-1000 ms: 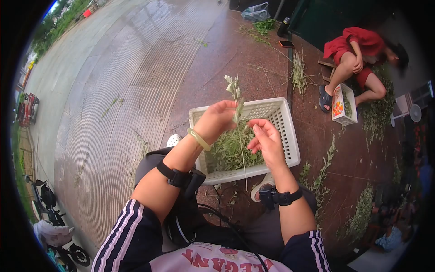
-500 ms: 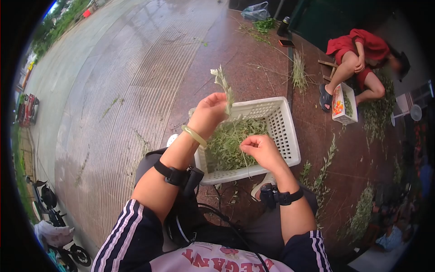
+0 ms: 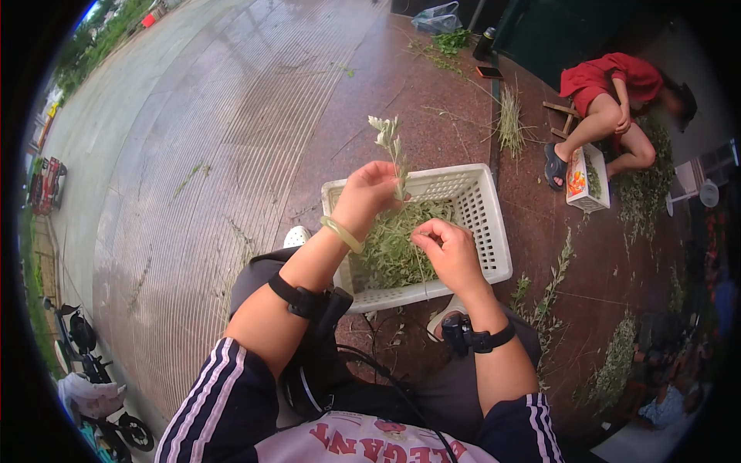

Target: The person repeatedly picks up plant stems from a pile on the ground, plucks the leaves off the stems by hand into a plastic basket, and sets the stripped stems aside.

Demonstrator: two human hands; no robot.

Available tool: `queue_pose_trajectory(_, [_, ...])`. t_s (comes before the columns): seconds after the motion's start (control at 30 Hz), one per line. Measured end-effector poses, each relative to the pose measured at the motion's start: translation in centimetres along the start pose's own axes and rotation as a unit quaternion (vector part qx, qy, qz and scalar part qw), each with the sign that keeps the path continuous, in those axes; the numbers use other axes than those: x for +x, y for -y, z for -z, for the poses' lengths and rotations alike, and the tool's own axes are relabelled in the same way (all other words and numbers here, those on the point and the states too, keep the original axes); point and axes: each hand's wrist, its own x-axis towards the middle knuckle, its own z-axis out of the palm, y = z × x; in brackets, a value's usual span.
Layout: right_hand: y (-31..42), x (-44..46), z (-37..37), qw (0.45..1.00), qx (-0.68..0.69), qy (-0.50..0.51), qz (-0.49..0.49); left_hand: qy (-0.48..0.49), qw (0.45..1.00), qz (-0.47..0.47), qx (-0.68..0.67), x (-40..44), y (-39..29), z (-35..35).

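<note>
Between the thumb and fingers of my left hand (image 3: 372,187) is a leafy stem (image 3: 392,145) with pale green leaves at its top. Its thin lower part slants down over the basket. My right hand (image 3: 449,251) pinches lower along that same stem, its thumb and index finger pressed together; the exact contact is small and partly hidden. Beneath both hands stands a white plastic basket (image 3: 500,231) with slotted walls. A loose heap of plucked green leaves (image 3: 395,253) covers its bottom.
Leafy stalks (image 3: 552,297) lie on the floor to the right. Stripped stems (image 3: 509,123), a phone (image 3: 488,72), a dark bottle (image 3: 484,45) and a plastic bag (image 3: 436,18) lie further off. A seated person in red (image 3: 614,85) bends over a small white box (image 3: 588,189).
My left hand has shifted slightly right and down, and the top of the stem has moved right with it. My right hand stays nearly in place, its fingers slightly higher.
</note>
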Motion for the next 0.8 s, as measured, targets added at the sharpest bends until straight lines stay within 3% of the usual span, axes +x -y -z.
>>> queue_pose_trajectory(0.13, [-1.3,-0.2,-0.5,0.990,-0.142,0.022,-0.017,-0.006,1.000,0.000,0.004,0.1,-1.1,0.7])
queue_pose_trajectory(0.23, [-1.3,0.1,-0.5,0.997,-0.031,-0.072,-0.009,0.004,0.999,0.012,0.047,-0.1,-0.5,0.3])
queue_pose_trajectory(0.33, [0.1,0.4,-0.1,0.997,0.026,-0.072,-0.027,0.040,0.998,-0.004,0.042,-0.4,0.8,-0.3])
queue_pose_trajectory(0.53, [-0.6,0.6,-0.4,0.995,-0.027,-0.097,0.002,0.053,0.998,-0.012,0.042,-0.6,1.8,-1.2])
queue_pose_trajectory(0.73, [-0.5,0.0,-0.3,0.986,-0.159,0.026,-0.030,-0.005,0.999,-0.025,0.018,-0.1,-0.7,-0.1])
queue_pose_trajectory(0.8, [-1.1,-0.1,-0.4,0.988,-0.139,0.024,-0.066,-0.002,0.999,-0.027,0.026,0.0,-0.9,0.3])
